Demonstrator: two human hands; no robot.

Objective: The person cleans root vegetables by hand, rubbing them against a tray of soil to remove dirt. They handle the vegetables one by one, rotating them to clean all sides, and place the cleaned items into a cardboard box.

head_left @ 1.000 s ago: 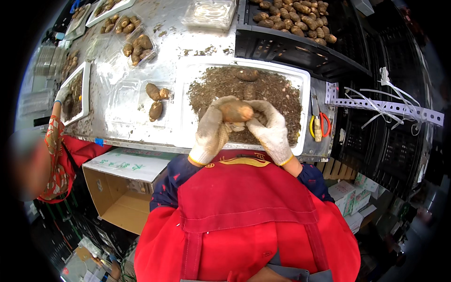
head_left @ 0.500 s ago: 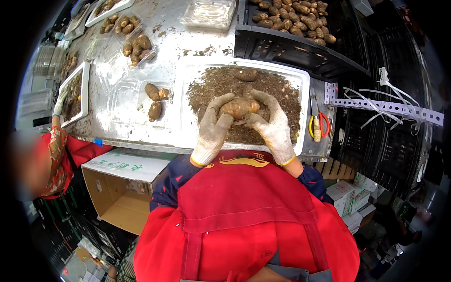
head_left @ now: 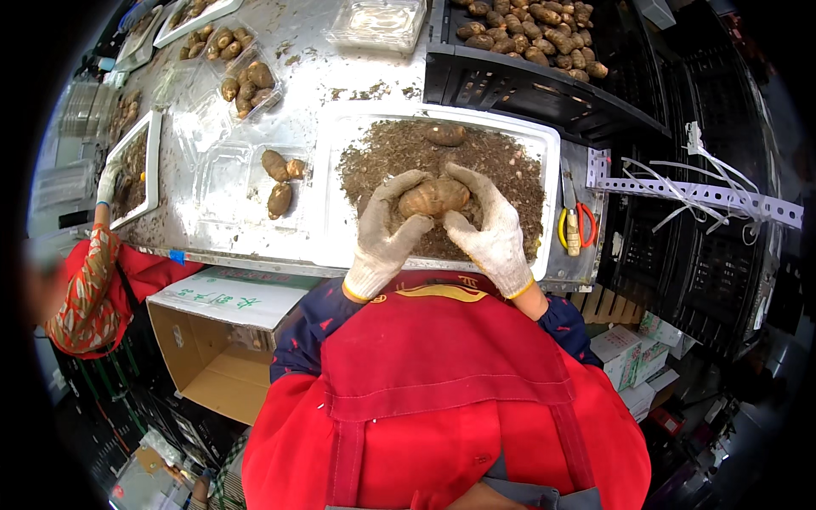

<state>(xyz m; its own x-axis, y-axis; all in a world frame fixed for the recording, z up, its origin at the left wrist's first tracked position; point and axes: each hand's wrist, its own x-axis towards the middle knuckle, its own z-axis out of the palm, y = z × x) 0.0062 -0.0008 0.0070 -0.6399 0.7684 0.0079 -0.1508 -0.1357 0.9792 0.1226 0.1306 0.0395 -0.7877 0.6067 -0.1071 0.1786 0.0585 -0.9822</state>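
Head view, and it's an oval brown tuber [head_left: 434, 196] with rough, faintly banded skin, gripped between the white-gloved left hand [head_left: 382, 234] and white-gloved right hand [head_left: 497, 236] above the dirt-strewn, rectangular white tray [head_left: 331, 191].

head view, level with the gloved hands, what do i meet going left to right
White rectangular tray, clear plastic container with three brown tubers, white-gloved left hand, brown oval tuber between the hands, white-gloved right hand, red-and-yellow-handled tool, white perforated metal strip.
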